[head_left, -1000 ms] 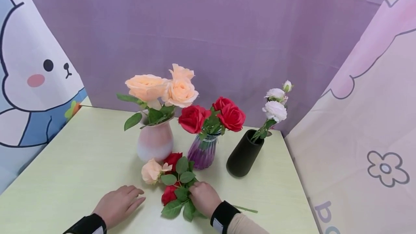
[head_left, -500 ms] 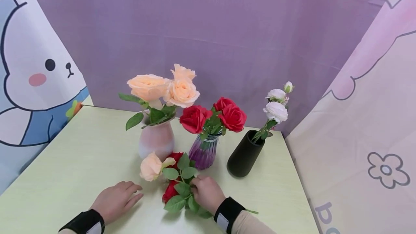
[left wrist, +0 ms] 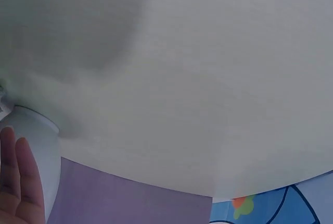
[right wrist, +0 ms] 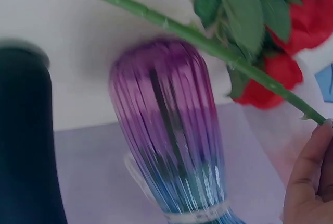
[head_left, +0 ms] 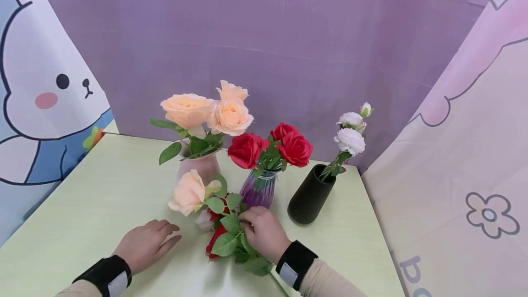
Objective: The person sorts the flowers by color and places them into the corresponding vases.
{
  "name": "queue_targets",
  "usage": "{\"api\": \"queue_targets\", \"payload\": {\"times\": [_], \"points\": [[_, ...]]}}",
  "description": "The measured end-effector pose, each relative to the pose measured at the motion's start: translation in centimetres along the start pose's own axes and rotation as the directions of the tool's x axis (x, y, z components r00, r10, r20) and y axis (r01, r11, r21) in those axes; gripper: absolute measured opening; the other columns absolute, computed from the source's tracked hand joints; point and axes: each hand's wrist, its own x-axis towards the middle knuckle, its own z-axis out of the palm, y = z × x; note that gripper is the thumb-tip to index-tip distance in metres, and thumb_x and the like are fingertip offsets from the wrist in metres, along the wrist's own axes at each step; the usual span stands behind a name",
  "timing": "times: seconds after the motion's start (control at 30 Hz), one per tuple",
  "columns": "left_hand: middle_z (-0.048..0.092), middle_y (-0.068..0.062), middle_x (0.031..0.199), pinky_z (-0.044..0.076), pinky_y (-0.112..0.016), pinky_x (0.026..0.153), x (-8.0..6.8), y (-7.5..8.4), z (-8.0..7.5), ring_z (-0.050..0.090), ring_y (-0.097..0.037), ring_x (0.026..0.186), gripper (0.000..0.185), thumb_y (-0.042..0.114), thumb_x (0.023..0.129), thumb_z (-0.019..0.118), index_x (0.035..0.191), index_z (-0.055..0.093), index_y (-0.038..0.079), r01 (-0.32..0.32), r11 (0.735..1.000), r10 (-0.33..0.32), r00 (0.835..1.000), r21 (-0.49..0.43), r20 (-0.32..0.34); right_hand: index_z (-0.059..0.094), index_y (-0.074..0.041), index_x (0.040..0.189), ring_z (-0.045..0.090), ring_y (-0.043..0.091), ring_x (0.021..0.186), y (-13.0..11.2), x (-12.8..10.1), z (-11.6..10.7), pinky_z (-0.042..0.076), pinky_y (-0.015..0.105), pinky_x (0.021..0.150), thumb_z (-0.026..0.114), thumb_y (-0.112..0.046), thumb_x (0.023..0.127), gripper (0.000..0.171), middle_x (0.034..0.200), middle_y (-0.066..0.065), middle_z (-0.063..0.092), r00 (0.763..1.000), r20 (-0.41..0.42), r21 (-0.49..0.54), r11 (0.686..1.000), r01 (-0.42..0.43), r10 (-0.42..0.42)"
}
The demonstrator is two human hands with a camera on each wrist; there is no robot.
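Observation:
My right hand pinches the thorny green stem of a peach rose between thumb and fingertips. The peach rose's bloom tilts to the left, overlapping the foot of the pink-and-white vase in the head view. Beneath it, red roses with green leaves lie on the table, and a pale bloom peeks out beside them. Left of these flowers, my left hand hovers palm down with relaxed fingers, holding nothing. In the left wrist view, two of its fingers show.
Peach roses fill the pink vase. A ribbed purple glass vase with red roses stands close behind my right hand. Farther right, a black vase holds white flowers. A purple cloth hangs behind the table.
The peach rose has risen off the pile and shifted left, uncovering the pale bloom. My right hand moved slightly up and right, and the stem's end swung toward the front. My left hand barely moved.

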Motion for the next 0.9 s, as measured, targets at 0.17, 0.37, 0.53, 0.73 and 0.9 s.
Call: {"api": "queue_targets", "payload": {"times": [0.17,0.37,0.53,0.73,0.9], "points": [[0.067,0.016,0.096,0.055,-0.034,0.063,-0.1,-4.0,5.3,0.063,-0.007,0.083,0.035,0.065,0.09,0.058,0.113,0.065,0.041,-0.017,0.999,0.017,1.0,-0.039,-0.005,0.064,-0.044,0.121,0.06,0.001,0.098,-3.0,2.5,-4.8,0.051,0.029,0.088,0.074,-0.018,0.086,0.045,0.104,-0.017,0.069,0.997,-0.073,0.064,0.997,0.044,-0.039],[0.062,0.021,0.103,0.054,-0.044,0.06,-0.5,-10.1,14.7,0.063,-0.011,0.089,0.036,0.073,0.087,0.055,0.117,0.057,0.053,-0.011,0.999,0.013,0.999,0.05,-0.035,0.066,-0.041,0.122,0.063,-0.001,0.099,-6.4,5.6,-10.6,0.053,0.024,0.087,0.072,-0.018,0.089,0.04,0.108,-0.015,0.071,0.983,-0.171,0.137,0.987,0.086,-0.062],[0.061,0.021,0.109,0.056,-0.05,0.07,0.2,-13.3,18.6,0.062,-0.012,0.096,0.039,0.076,0.088,0.047,0.124,0.047,0.06,-0.01,0.997,0.013,0.999,0.076,-0.034,0.07,-0.034,0.118,0.064,0.0,0.091,-8.5,8.1,-14.6,0.054,0.019,0.079,0.073,-0.015,0.089,0.036,0.105,-0.011,0.072,0.963,-0.261,0.251,0.959,0.131,-0.064],[0.064,0.019,0.109,0.055,-0.049,0.065,2.3,-13.6,17.1,0.062,-0.012,0.093,0.043,0.077,0.086,0.05,0.125,0.05,0.059,-0.037,0.996,0.042,0.998,0.086,-0.051,0.074,-0.025,0.111,0.071,0.006,0.083,-10.9,11.2,-19.1,0.058,0.022,0.071,0.074,-0.015,0.09,0.023,0.103,-0.009,0.075,0.936,-0.351,0.411,0.897,0.162,-0.008],[0.064,0.017,0.11,0.055,-0.05,0.066,3.9,-13.8,16.0,0.062,-0.013,0.093,0.042,0.076,0.088,0.049,0.126,0.048,0.059,-0.055,0.994,0.061,0.997,0.096,-0.054,0.076,-0.016,0.106,0.073,0.018,0.083,-13.1,13.1,-22.6,0.059,0.03,0.07,0.072,-0.004,0.089,0.021,0.1,0.001,0.077,0.927,-0.365,0.559,0.816,0.144,0.086]]}}
